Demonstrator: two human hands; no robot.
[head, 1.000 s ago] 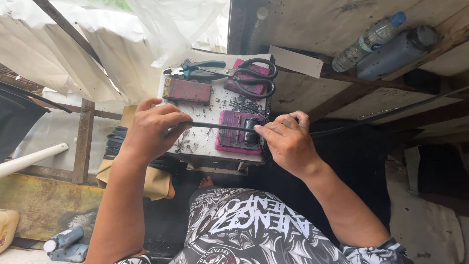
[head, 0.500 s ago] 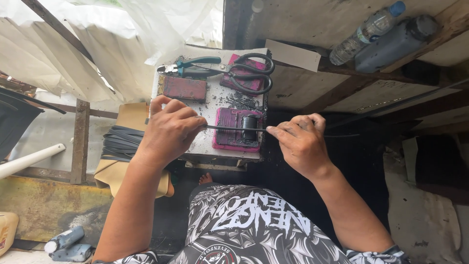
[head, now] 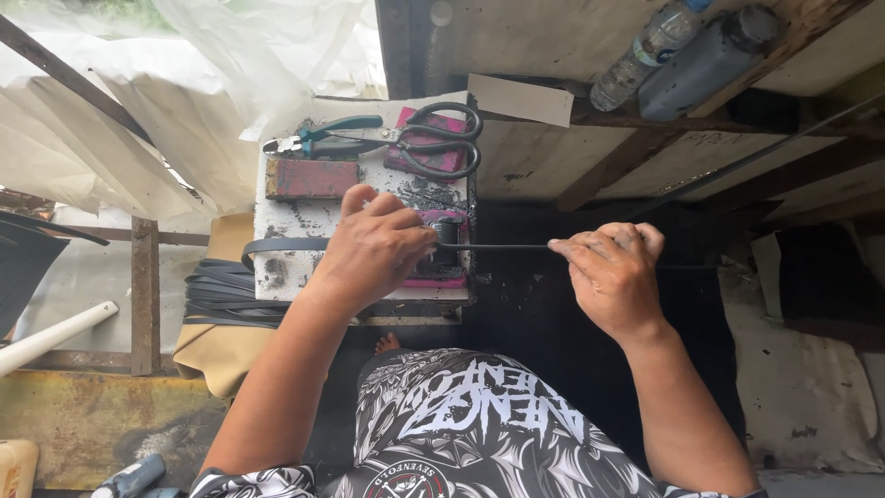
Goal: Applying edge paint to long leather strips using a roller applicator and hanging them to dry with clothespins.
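Note:
My left hand (head: pixel 373 244) presses down on a small pink and black tool (head: pixel 444 251) at the right end of a scuffed white block (head: pixel 281 221). A flat black strip (head: pixel 277 245) comes in from the left under that hand. From the tool a thin black strand (head: pixel 502 247) stretches right to my right hand (head: pixel 613 272), which pinches its end. The strand carries on to the right past that hand.
On the block lie a red bar (head: pixel 312 178), green-handled pliers (head: pixel 336 134) and black scissors (head: pixel 441 138) on a pink pad. A bundle of black strips (head: pixel 226 295) lies at the left. A plastic bottle (head: pixel 645 51) and dark jug (head: pixel 705 60) lie on boards.
My right hand has moved right, away from the block, drawing the thin black strand out of the tool. The left hand stays on the tool.

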